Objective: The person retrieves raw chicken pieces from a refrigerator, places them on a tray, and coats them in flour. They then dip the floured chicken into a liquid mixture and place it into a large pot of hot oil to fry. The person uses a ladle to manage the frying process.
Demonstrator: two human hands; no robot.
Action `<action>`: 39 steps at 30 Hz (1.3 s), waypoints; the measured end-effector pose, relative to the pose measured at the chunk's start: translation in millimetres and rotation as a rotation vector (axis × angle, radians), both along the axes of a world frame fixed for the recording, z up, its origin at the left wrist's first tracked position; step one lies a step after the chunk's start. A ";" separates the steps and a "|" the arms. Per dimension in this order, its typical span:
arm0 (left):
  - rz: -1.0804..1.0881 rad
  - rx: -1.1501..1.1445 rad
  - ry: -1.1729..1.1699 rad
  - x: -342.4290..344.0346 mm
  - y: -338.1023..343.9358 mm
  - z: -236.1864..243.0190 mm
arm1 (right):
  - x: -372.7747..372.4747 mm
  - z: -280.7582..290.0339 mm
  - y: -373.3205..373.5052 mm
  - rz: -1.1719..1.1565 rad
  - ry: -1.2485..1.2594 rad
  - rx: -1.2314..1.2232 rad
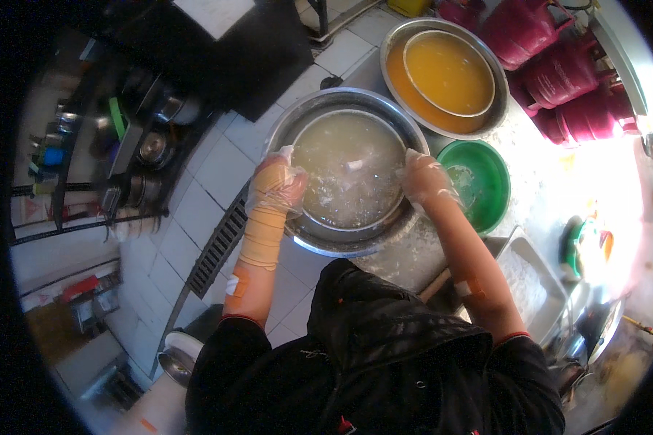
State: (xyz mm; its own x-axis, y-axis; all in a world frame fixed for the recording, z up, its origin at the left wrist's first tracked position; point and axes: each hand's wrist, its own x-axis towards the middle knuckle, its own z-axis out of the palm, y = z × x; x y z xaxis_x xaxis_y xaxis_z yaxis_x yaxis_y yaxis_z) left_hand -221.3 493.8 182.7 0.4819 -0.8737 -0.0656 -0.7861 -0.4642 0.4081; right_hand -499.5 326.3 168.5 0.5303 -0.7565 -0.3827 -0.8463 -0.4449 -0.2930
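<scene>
A large round metal basin (319, 243) holds cloudy greyish liquid (341, 192) with white foam and a small pale lump (353, 166). A thinner round rim (348, 111) shows inside it. My left hand (277, 185), in a clear plastic glove and with a tan wrap at the wrist, is closed at the basin's left side. My right hand (429, 181), gloved alike, closes at the opposite side. Both hands cover the edges they grip, and the fingertips are partly hidden. Beside my right hand stands a green plastic bowl (495, 185) with some liquid in it.
Another metal basin (442, 130) with orange liquid and an inner ring stands beyond, before several dark pink gas cylinders (569, 80). A metal tray (559, 290) of white powder lies at right. Left are a floor drain grate (219, 243) and shelves of pots (152, 147).
</scene>
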 end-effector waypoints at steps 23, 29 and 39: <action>0.091 0.063 0.114 15.3 -1.0 2.5 | 14.4 34.4 -1.2 -0.175 -0.189 -0.091; 0.065 0.145 0.042 10.3 -10.9 -8.4 | 24.7 35.2 1.0 -0.214 -0.078 0.001; 0.018 0.176 0.021 7.0 -9.6 -12.9 | 9.9 8.8 4.5 -0.180 -0.154 -0.040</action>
State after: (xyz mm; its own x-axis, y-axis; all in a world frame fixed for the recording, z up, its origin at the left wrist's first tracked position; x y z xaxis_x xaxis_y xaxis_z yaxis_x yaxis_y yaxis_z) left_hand -214.2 484.2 169.9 0.4945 -0.8389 -0.2276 -0.7688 -0.5443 0.3357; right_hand -489.6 330.8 177.2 0.4354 -0.8570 -0.2755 -0.8598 -0.3052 -0.4094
